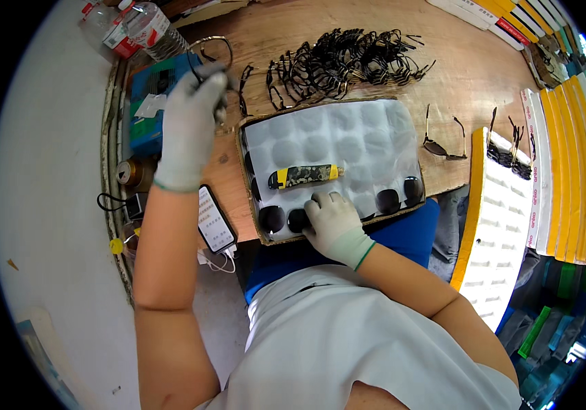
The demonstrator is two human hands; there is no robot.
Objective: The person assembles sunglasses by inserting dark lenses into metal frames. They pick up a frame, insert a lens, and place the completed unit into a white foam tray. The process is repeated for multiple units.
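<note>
My left hand [196, 126], in a white glove, is raised at the upper left. It is closed on an eyeglass frame [228, 45] with thin rims and no visible lenses. My right hand [334, 227], gloved too, reaches over the near edge of a shallow cardboard box [418, 157]. Its fingers are bent together against a dark sunglass lens [297, 220]; the fingertips are partly hidden. More dark lenses [272, 219] sit along the box's near and left sides. White sheeting with round hollows [347, 147] covers most of the box. On it lies a yellow-and-black utility knife [304, 175].
A heap of black-and-gold eyeglass frames [354, 65] lies beyond the box. Sunglasses [444, 152] rest to its right, near a tilted white foam tray [494, 232] holding several more. At left are a phone [215, 219], a blue case [148, 102], a can [129, 172] and bottles [153, 31].
</note>
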